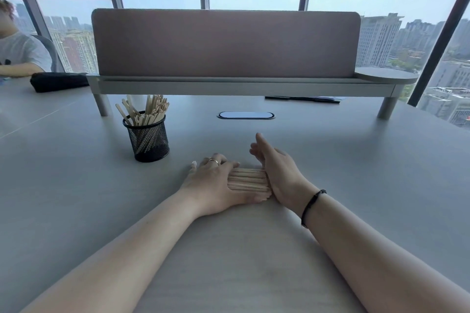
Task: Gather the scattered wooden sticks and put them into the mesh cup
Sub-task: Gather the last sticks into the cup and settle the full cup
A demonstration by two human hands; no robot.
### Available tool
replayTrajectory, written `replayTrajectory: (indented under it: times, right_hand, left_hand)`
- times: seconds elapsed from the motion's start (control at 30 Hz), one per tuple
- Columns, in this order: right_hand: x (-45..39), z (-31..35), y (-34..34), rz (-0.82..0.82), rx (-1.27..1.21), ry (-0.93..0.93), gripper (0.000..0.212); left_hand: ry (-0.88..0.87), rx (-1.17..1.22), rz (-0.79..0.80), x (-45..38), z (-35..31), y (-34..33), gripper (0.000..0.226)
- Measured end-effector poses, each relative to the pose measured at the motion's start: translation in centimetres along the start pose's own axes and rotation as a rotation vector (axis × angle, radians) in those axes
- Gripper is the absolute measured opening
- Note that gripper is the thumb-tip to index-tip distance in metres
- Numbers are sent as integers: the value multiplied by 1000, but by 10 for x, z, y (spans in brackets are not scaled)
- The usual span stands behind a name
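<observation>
On table point(76, 185) nr mesh cup point(148, 141): left hand point(213, 183) flat, right hand point(277, 173) edge-on, fingers open, squeezing loose sticks point(248, 180) btwn palms to square bundle.

A: What stands near the black wire-mesh cup point(148, 138) on the pale grey table point(76, 185)?

B: Pale wooden sticks point(145, 113) already fill its open mouth and fan outward, crowding entry from above. Just behind it stands a grey shelf leg point(101, 105), with the long grey raised shelf point(241, 86) overhead.

A: And open room?

B: Bare tabletop lies left, front and right of the cup. Both hands sit to its front right, well apart from it.
</observation>
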State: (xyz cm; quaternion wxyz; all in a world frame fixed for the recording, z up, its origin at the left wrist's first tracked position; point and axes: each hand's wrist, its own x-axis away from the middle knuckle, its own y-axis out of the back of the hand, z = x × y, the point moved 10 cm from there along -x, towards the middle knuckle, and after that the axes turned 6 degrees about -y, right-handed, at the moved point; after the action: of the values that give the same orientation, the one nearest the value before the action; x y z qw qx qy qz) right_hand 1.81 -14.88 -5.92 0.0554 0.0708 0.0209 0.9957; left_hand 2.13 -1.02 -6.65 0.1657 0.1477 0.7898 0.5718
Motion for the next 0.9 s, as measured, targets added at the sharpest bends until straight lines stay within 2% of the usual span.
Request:
replayTrajectory:
  times: [0.07, 0.17, 0.23, 0.33, 0.4, 0.53, 0.6, 0.9]
  right_hand:
    - [8, 9, -2, 10, 185, 67, 68]
    - [18, 16, -12, 32, 505, 181, 55]
    - [19, 12, -19, 42, 695, 193, 57]
    - [16, 5, -22, 67, 835, 211, 69]
    - [17, 5, -23, 55, 859, 244, 79]
    - [23, 12, -28, 35, 858, 326, 67]
    - [27, 15, -30, 25, 862, 358, 68]
    - [26, 16, -22, -3, 780, 341, 42]
  left_hand:
    - [-11, -29, -1, 1, -1, 1, 110]
    - [-16, -48, -27, 2, -3, 5, 100]
    - [-24, -76, -45, 1, -5, 7, 91]
    - [-57, -155, -52, 1, -10, 7, 82]
    - [-51, -143, -41, 1, -10, 7, 75]
    - [-57, -172, -38, 3, -16, 10, 56]
    - [-73, -214, -49, 4, -20, 12, 51]
    - [-133, -228, -110, 4, -20, 13, 58]
